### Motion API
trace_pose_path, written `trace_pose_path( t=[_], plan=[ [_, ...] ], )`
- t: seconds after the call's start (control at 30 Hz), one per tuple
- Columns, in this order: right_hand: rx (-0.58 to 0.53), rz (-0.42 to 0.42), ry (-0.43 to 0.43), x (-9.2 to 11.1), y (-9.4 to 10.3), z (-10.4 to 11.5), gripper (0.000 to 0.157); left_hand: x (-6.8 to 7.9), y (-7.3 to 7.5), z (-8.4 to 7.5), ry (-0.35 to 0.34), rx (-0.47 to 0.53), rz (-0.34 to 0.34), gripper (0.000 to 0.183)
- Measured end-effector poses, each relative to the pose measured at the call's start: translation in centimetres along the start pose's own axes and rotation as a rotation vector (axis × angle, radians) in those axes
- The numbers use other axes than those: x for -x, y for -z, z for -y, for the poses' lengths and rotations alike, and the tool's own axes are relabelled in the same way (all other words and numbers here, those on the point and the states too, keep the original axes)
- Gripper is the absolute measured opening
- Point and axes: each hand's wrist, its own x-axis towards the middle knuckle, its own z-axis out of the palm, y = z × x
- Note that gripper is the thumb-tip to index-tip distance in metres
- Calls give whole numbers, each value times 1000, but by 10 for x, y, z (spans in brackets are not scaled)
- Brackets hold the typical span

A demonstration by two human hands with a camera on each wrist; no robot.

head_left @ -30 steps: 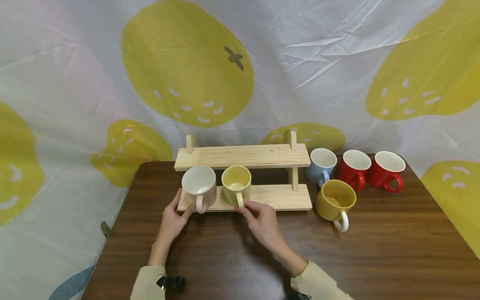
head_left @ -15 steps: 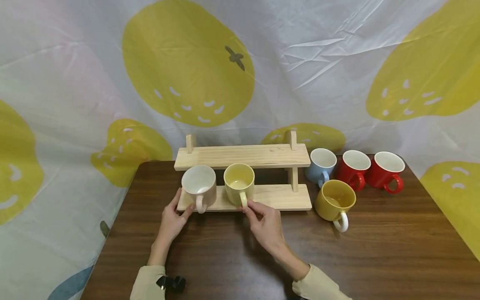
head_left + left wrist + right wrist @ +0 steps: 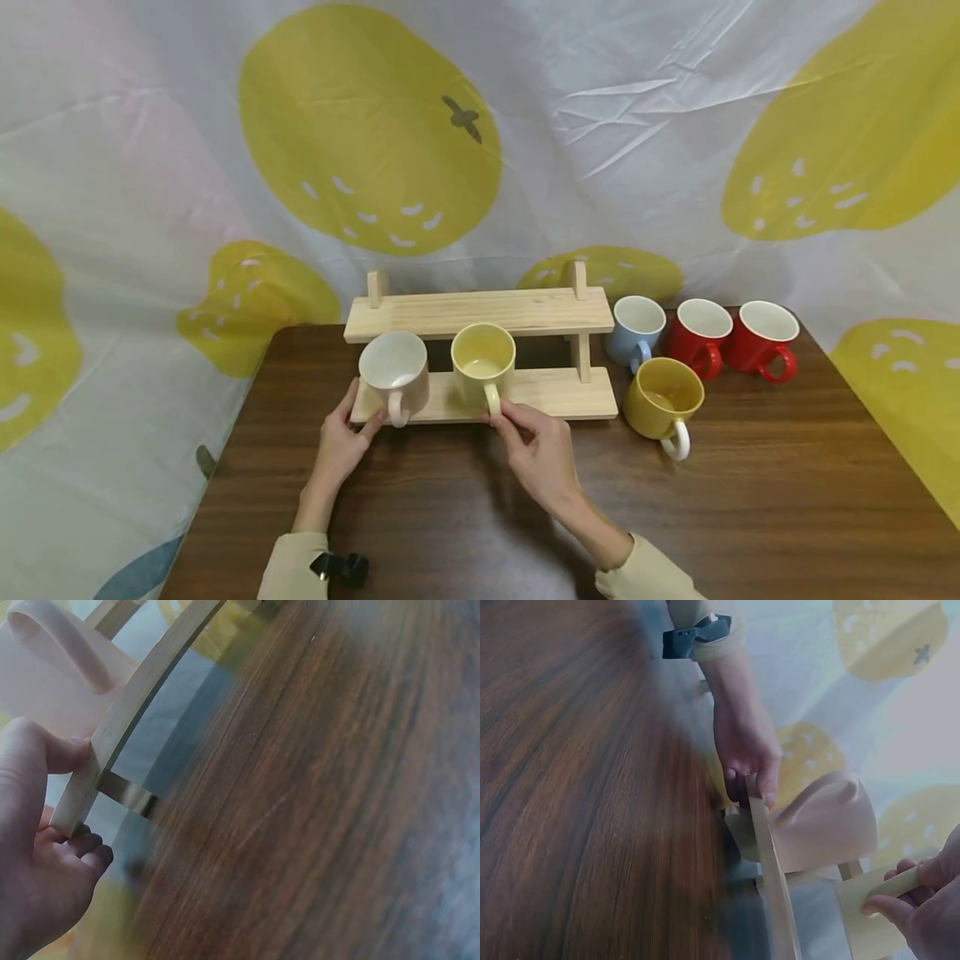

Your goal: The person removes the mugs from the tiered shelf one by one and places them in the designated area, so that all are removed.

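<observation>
The wooden two-tier rack point(image 3: 557, 393) stands on the table, and my left hand point(image 3: 339, 448) grips the left end of its lower board. The left wrist view shows the thumb point(image 3: 66, 754) on top of the board and fingers curled beneath. Just beside this hand, a pale pink mug point(image 3: 401, 383) sits on that board, handle toward me. To its right, my right hand point(image 3: 542, 460) pinches the handle of a light yellow mug point(image 3: 480, 383), held upright at the lower board. Whether its base touches the wood cannot be told.
Right of the rack stand a light blue mug point(image 3: 633, 337) and two red mugs point(image 3: 690, 342). A mustard mug with a white handle point(image 3: 656, 408) stands before them, close to the rack's right end. Behind hangs a lemon-print cloth point(image 3: 525, 167).
The light yellow mug has shifted a little to the right, away from the pink mug, with my right hand on its handle. My left hand keeps its grip on the rack.
</observation>
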Motion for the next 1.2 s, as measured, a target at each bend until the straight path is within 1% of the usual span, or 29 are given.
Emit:
trace_pose_path(
  t=[0.1, 0.17, 0.37, 0.67, 0.83, 1.0, 1.2],
  plan=[
    [2, -13, 42, 1, 3, 0, 22, 1, 1, -1, 2, -2, 4, 79],
    [-4, -21, 52, 2, 5, 1, 22, 1, 1, -2, 3, -2, 7, 80],
    [-43, -25, 35, 5, 13, 5, 23, 1, 1, 0, 8, -5, 17, 82],
    [1, -67, 38, 11, 25, 5, 22, 0, 1, 0, 7, 9, 10, 81],
    [-1, -69, 17, 15, 31, 4, 22, 0, 0, -1, 6, 30, 9, 80],
    [8, -84, -28, 19, 40, 3, 23, 0, 0, -1, 5, 28, 12, 80],
    [29, -104, -40, 24, 52, 2, 24, 0, 0, -2, 9, 38, 9, 80]
  ],
)
